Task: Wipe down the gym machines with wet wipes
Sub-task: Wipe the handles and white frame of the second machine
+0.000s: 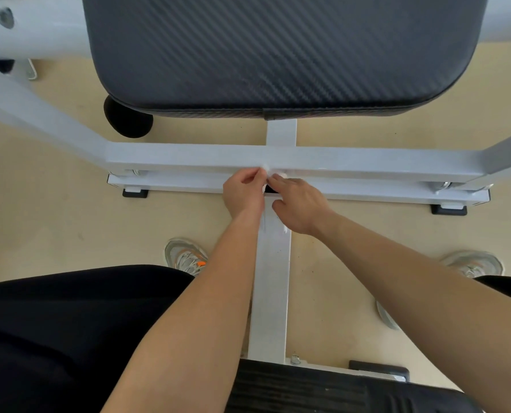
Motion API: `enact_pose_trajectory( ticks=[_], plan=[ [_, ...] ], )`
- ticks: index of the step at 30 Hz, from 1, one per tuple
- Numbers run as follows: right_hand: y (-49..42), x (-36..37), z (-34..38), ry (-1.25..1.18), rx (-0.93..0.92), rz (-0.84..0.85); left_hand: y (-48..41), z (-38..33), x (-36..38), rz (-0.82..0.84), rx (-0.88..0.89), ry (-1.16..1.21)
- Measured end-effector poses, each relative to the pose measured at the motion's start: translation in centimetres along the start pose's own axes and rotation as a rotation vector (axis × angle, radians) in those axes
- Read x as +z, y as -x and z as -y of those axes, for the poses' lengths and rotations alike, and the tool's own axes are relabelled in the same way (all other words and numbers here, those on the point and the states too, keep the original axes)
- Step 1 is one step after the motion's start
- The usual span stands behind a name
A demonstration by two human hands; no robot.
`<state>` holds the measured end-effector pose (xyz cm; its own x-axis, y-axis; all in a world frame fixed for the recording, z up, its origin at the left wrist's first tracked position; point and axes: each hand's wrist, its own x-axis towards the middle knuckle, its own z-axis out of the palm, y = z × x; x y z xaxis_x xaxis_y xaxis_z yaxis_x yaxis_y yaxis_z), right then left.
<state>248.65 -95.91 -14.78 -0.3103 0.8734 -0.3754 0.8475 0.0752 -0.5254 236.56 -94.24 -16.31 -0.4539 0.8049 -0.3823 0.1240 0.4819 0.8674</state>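
**Both hands on a wipe at the frame's centre joint**

The white wipe [266, 172] is bunched small between the two sets of fingertips, lying against the near edge of the white crossbar [188, 158] where it meets the centre beam [270, 278]. Little of it shows, as the hands cover most of it.

The left hand [243, 193] has its fingers [255, 174] curled in and pinches the wipe's left end. The right hand [300, 204] reaches its fingers [278, 181] nearly straight onto the wipe's right part, thumb spread apart below them. The two hands' fingertips are almost touching.

Just under the fingers runs a lower white bar [188, 183] with black feet on the beige floor [54, 219]. Beyond the fingers, past the crossbar, sits a large black textured pad [278, 49], with a black foam roller [127, 120] off to its left. Nearer the person than the fingers, a grey shoe [185, 256] stands left of the beam and another [474, 263] well to the right. A black ribbed plate [301, 389] lies at the beam's near end.
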Motion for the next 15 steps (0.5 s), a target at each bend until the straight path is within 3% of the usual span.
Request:
enact_pose_trajectory(
  ticks=[8, 15],
  plan=[
    [0.0, 0.3, 0.1, 0.004, -0.023, 0.029, -0.7, -0.2, 0.4, -0.037, -0.086, 0.080],
    [1.7, -0.6, -2.8, -0.060, 0.179, -0.102, 0.3, 0.1, 2.3, -0.044, -0.118, 0.048]
  ],
)
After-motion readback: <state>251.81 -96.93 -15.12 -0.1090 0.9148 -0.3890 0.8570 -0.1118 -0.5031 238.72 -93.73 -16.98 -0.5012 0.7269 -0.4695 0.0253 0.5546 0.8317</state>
